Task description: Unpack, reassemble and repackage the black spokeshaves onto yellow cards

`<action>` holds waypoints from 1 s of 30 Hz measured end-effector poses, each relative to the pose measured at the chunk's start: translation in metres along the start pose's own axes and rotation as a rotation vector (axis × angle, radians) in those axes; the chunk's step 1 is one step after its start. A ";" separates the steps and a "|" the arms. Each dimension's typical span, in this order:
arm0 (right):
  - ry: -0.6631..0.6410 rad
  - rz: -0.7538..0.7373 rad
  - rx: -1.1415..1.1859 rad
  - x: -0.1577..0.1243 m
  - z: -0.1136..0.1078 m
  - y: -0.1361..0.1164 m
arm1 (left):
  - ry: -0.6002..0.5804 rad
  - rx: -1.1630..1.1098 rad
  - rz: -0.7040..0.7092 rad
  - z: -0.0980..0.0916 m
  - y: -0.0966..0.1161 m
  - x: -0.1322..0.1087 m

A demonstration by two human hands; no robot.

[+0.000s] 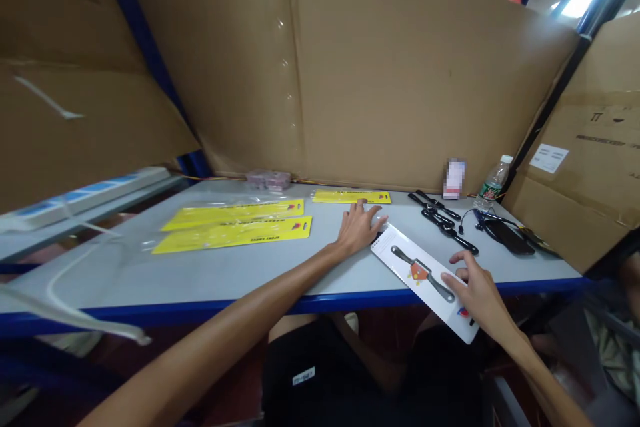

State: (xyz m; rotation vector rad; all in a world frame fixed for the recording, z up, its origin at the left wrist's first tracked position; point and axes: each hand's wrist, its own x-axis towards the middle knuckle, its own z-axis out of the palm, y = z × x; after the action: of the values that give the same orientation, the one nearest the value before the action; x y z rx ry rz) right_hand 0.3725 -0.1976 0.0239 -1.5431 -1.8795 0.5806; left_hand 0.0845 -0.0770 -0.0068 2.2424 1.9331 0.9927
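A white printed card (411, 272) with a picture of a spokeshave lies slanted across the table's front edge, its near end overhanging. My right hand (474, 290) grips the card's right edge, thumb on the printed face. My left hand (357, 227) is open with fingers spread, at the card's far left corner; whether it touches the corner is unclear. Just beyond these fingers is a yellow card (350, 197) in clear plastic. Two more yellow cards, a front one (280, 230) and a rear one (285, 209), lie to the left in clear sleeves. Several black spokeshaves (445, 220) lie at the right.
A plastic bottle (494, 181) and an upright phone-like object (454, 180), partly pixelated, stand at the back right. Dark glasses with a cable (510, 233) lie nearby. Small pinkish packs (270, 180) sit at the back. Cardboard walls (375, 80) enclose the table. A power strip (90, 197) is at left.
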 end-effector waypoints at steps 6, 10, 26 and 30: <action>0.038 0.228 0.406 -0.044 -0.015 0.037 | 0.032 -0.164 -0.158 -0.001 -0.023 0.008; -0.112 0.379 0.552 -0.063 -0.009 0.046 | -0.040 -0.364 -0.238 0.000 -0.049 0.026; -0.033 0.329 0.498 -0.048 0.006 0.038 | -0.181 -1.066 -0.243 0.016 -0.078 0.032; -0.036 0.285 0.501 -0.038 0.018 0.030 | -0.171 -1.074 -0.246 0.016 -0.074 0.029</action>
State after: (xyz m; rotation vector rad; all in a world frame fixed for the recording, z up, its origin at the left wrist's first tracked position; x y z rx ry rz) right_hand 0.3846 -0.2271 -0.0165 -1.4649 -1.3962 1.1166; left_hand 0.0280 -0.0273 -0.0367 1.3727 1.0986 1.2932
